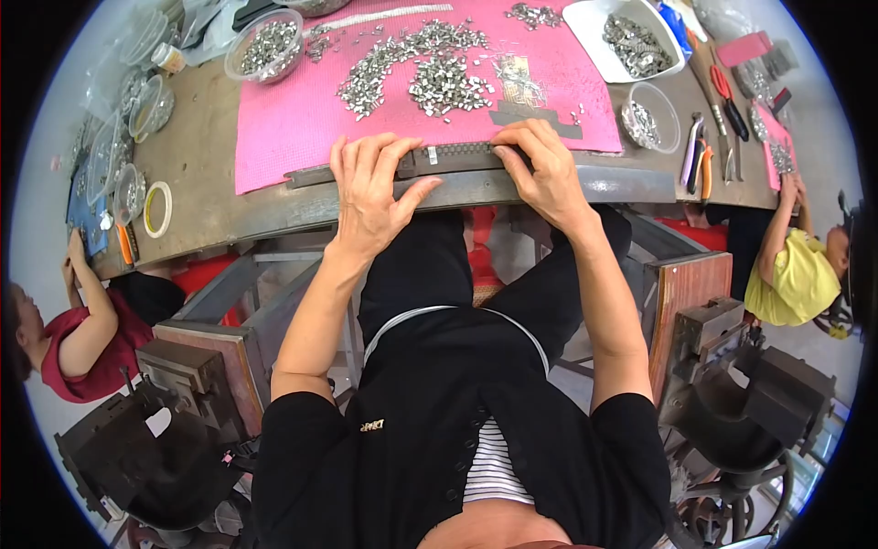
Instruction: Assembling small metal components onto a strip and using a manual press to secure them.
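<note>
A long dark metal bar with a row of small notches (466, 151) lies along the near edge of the pink mat. Curled over its left part are the fingers of my left hand (370, 197), the thumb pointing right along the front. My right hand (546, 178) grips the bar farther right, with fingers bent on top and thumb at the near side. One small silver piece (433, 155) shows on the bar between my hands. Beyond it, loose piles of small metal pieces (448, 85) cover the mat (302, 119). My fingertips partly hide the bar.
A clear bowl of metal pieces (265, 48) stands far left; a white tub (585, 27) and a small round tub (672, 114) stand right. Pliers (722, 82) and cutters lie farther right. A tape roll (157, 209) is at left. Other people sit at both sides.
</note>
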### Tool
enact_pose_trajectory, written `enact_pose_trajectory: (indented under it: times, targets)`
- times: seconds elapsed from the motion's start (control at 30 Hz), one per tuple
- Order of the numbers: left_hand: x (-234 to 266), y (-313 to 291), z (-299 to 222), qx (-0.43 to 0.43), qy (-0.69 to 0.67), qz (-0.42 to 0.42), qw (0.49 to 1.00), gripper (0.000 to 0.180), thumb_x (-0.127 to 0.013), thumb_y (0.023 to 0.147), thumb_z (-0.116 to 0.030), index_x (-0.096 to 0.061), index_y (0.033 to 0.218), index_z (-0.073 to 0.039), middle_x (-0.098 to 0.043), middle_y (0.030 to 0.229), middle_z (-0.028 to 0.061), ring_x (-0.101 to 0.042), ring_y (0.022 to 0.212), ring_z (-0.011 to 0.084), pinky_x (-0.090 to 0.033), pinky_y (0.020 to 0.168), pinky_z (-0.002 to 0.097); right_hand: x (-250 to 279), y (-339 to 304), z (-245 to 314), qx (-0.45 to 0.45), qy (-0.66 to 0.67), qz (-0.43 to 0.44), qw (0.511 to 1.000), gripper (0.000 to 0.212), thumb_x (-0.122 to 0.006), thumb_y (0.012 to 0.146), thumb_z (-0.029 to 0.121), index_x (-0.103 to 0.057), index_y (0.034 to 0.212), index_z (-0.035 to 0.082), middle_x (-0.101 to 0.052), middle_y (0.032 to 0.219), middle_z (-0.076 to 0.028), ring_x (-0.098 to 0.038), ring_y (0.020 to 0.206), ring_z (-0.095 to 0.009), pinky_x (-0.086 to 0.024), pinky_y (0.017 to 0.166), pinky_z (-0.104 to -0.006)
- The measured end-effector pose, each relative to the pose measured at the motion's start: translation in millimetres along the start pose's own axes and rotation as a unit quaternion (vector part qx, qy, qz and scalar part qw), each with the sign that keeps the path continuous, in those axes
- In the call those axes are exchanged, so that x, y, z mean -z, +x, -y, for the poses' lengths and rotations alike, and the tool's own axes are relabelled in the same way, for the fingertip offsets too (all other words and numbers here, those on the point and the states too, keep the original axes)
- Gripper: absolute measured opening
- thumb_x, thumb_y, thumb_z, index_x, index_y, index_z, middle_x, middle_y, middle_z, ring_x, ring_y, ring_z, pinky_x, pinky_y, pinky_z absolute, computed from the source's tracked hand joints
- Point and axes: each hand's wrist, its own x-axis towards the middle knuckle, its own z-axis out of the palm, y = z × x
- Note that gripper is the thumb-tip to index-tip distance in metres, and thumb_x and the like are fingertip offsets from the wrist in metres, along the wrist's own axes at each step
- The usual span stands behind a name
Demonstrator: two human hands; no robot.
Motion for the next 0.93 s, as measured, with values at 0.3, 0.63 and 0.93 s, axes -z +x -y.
enact_pose_trajectory:
  times: [0.3, 0.63, 0.93]
  targets:
    - [20.6, 3.8, 19.9, 0.041, 0.041, 0.058, 0.997, 0.063, -0.069, 0.093, -0.044, -0.058, 0.142, -0.006, -0.052, 0.151, 0.0102, -0.040, 0.144, 0.0377, -0.015, 0.119, 0.0663, -10.2, -10.2, 2.8, -0.070, 0.037, -0.059, 0.995, 0.014, -0.071, 0.086, -0.001, -0.069, 0.099, 0.001, -0.068, 0.098, -0.012, -0.062, 0.092, -0.030, -0.049, 0.083, -0.0388]
    - [33.1, 1.7, 28.5, 0.099, 0.023, 0.143, 0.984, 0.055, -0.052, 0.103, -0.048, -0.061, 0.139, -0.006, -0.054, 0.150, 0.0112, -0.032, 0.149, 0.0415, -0.005, 0.118, 0.0725, -27.8, 30.9, 11.3, 0.040, -0.018, -0.064, 0.997, 0.013, -0.070, 0.085, 0.000, -0.070, 0.097, 0.006, -0.065, 0.094, -0.008, -0.061, 0.088, -0.028, -0.045, 0.081, -0.0389]
    - [37.8, 20.7, 49.1, 0.159, 0.046, 0.031, 0.986, 0.012, -0.077, 0.085, -0.021, -0.075, 0.094, -0.014, -0.069, 0.090, -0.0003, -0.060, 0.093, 0.0204, -0.035, 0.096, 0.0465, -99.2, 90.1, 6.9, 0.096, -0.128, 0.042, 0.986, 0.022, -0.068, 0.085, 0.004, -0.074, 0.105, 0.011, -0.059, 0.091, -0.009, -0.058, 0.092, -0.028, -0.043, 0.080, -0.0422]
